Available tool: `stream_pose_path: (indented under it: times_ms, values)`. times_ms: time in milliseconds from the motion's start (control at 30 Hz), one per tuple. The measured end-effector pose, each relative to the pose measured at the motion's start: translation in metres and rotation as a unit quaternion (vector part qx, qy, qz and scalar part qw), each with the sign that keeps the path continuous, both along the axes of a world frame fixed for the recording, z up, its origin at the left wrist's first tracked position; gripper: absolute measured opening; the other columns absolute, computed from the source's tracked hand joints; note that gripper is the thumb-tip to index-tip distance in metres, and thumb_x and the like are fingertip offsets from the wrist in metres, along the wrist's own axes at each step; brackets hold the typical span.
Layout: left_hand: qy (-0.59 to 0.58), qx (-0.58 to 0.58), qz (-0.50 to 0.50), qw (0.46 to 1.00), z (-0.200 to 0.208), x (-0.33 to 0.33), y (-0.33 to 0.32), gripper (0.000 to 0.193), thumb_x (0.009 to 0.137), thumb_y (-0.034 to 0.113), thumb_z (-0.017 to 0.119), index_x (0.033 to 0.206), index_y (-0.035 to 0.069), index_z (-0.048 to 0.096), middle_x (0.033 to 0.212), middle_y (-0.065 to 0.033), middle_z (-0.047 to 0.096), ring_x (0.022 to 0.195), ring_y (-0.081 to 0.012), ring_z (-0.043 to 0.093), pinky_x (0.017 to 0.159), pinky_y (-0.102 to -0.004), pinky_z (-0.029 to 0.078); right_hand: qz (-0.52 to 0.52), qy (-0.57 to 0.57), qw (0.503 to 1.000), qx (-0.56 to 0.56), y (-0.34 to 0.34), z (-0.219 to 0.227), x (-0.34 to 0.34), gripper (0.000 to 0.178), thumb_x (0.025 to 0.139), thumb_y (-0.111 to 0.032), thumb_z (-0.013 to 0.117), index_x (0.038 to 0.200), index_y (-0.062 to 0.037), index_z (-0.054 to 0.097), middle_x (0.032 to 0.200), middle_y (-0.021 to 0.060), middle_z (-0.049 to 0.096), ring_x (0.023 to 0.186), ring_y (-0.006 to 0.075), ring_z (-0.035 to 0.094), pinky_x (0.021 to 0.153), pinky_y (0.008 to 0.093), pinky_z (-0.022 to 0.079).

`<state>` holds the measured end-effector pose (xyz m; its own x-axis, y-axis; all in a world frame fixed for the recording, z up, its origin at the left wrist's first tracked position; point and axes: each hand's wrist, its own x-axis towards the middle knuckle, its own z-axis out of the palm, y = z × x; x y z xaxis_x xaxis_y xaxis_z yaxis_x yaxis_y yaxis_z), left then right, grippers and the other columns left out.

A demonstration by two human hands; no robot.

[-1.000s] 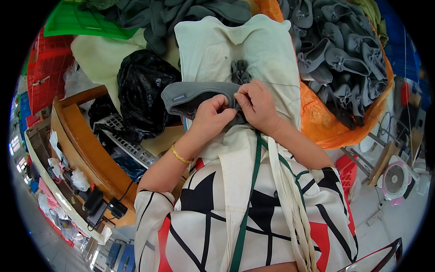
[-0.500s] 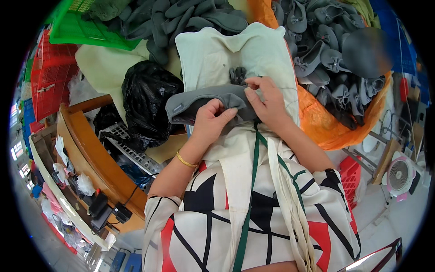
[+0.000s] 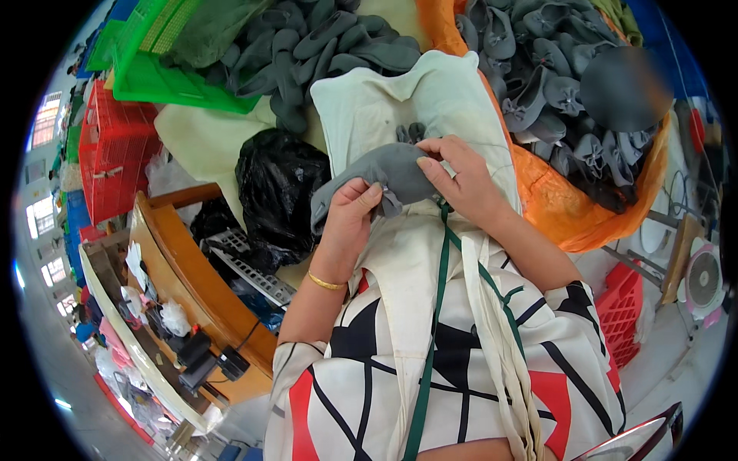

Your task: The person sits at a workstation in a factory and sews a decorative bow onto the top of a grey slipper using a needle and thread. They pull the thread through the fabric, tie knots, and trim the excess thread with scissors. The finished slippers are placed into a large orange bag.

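A soft grey fabric shoe (image 3: 400, 164) is held between both hands above my lap, its rounded outer side turned up. My left hand (image 3: 354, 206) is closed on it, thumb and fingers pinching near a small grey bow (image 3: 389, 200). At the other end, my right hand (image 3: 458, 175) grips the shoe with thumb and bent fingers. Just beyond the shoe, a few small grey fabric pieces (image 3: 411, 132) rest on a white cloth (image 3: 446, 88). Part of these pieces is hidden behind the shoe.
Many grey shoes (image 3: 323, 37) are heaped beyond the cloth, beside a green crate (image 3: 177, 88). To the right, an orange sack (image 3: 550, 211) holds more shoes with bows. A black plastic bag (image 3: 277, 188) and a wooden table (image 3: 188, 280) stand left; a small fan (image 3: 702, 278) is far right.
The shoe has been turned over: its opening showed before, and now its outer side with the bow shows. Both hands stay on it. The whole view has shifted slightly.
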<state>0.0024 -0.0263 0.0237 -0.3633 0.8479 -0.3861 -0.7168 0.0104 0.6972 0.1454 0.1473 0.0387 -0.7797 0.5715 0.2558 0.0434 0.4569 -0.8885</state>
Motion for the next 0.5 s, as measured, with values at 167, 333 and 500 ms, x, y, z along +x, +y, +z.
stream_pose_path:
  times_ms: [167,333,500]
  values:
    - [0.053,-0.085,0.038,0.994,0.006,0.015,0.001,0.012,0.093,0.002,0.057,0.103,0.0,0.063,0.107,-0.0045,0.064,0.101,-0.0127,0.058,0.09,-0.0282,0.046,0.037,-0.044,0.998,-0.01,0.004,-0.016,0.005,0.03,0.091,-0.031,0.063,0.095,-0.0019,0.066,0.091,0.0192,0.064,0.087,0.0367,0.061,0.078,0.0426,0.049]
    - [0.078,-0.097,0.001,0.992,0.01,0.024,0.022,0.018,0.09,-0.001,0.058,0.106,-0.001,0.066,0.106,-0.0054,0.069,0.094,-0.012,0.063,0.086,-0.0262,0.048,0.118,-0.174,0.978,-0.004,0.025,-0.007,0.03,0.043,0.091,-0.04,0.063,0.089,0.0026,0.067,0.079,0.0226,0.062,0.078,0.0411,0.061,0.072,0.0436,0.049]
    - [0.221,-0.107,-0.072,0.967,0.012,0.025,0.043,0.007,0.092,0.005,0.064,0.095,0.0,0.067,0.092,-0.0012,0.07,0.083,-0.0066,0.06,0.075,-0.0219,0.046,0.094,-0.197,0.966,-0.14,0.031,-0.017,0.04,0.052,0.086,-0.046,0.067,0.088,0.0062,0.066,0.077,0.0238,0.065,0.07,0.036,0.063,0.067,0.0424,0.049]
